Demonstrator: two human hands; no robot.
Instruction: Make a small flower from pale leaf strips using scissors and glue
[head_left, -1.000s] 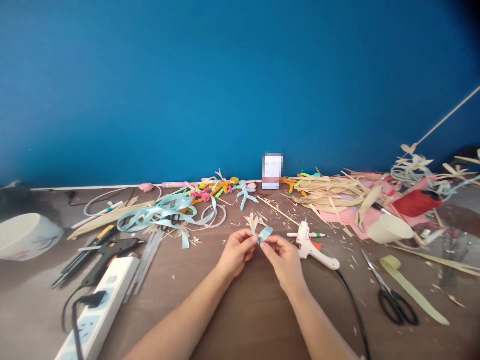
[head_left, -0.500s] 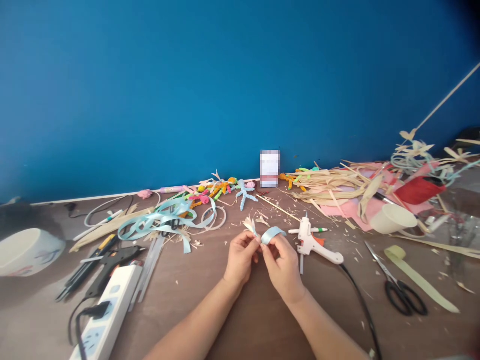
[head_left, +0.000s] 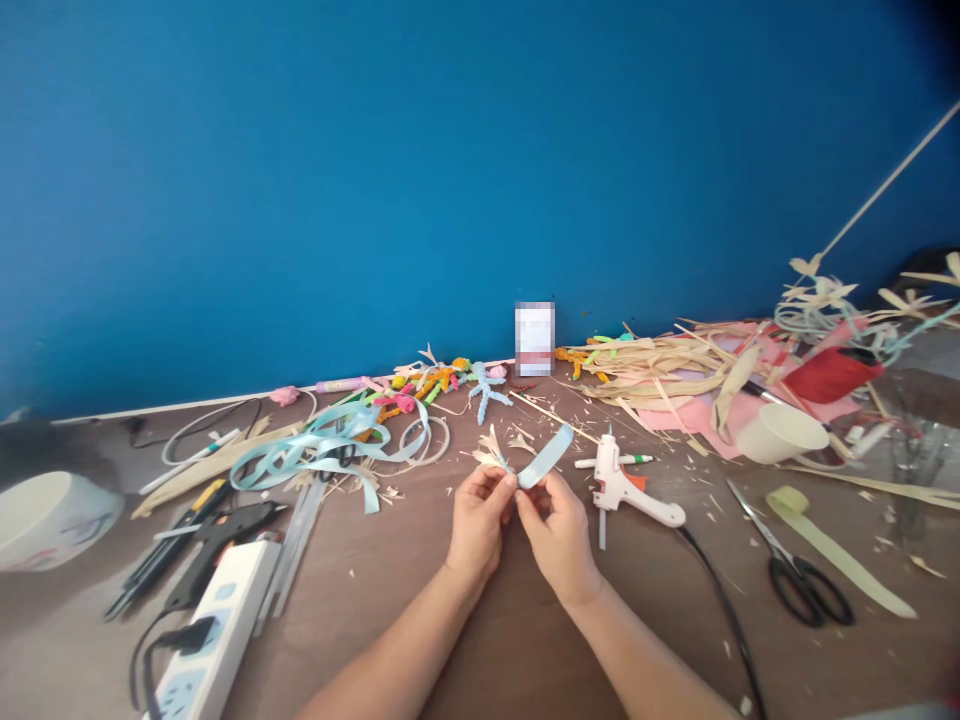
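Observation:
My left hand [head_left: 480, 515] is closed in a pinch on a small flower [head_left: 495, 450] of pale, dried-leaf strips, whose petals fan out above the fingertips. A short light blue ribbon [head_left: 547, 455] rises from between my hands, its loose end tilted up to the right. My right hand [head_left: 559, 530] pinches this ribbon near its lower end, close against the flower's stem. The fingertips of both hands nearly meet and hide where ribbon and stem join. Just right of my right hand lies a white glue gun [head_left: 626, 490] on the table.
Scissors [head_left: 795, 570] and a yellow-green ribbon [head_left: 840, 560] lie at right, near a white cup [head_left: 781, 434]. Left are a power strip [head_left: 217, 630], a black glue gun [head_left: 217, 545], glue sticks [head_left: 292, 545], tangled blue ribbon [head_left: 300, 455] and a white bowl [head_left: 56, 520]. Pale strips [head_left: 652, 370] pile up behind.
The ribbon's loose end has swung from a curl over my right fingers to standing up, slanted and straighter. Both hands stay together at the flower. The view has shifted slightly.

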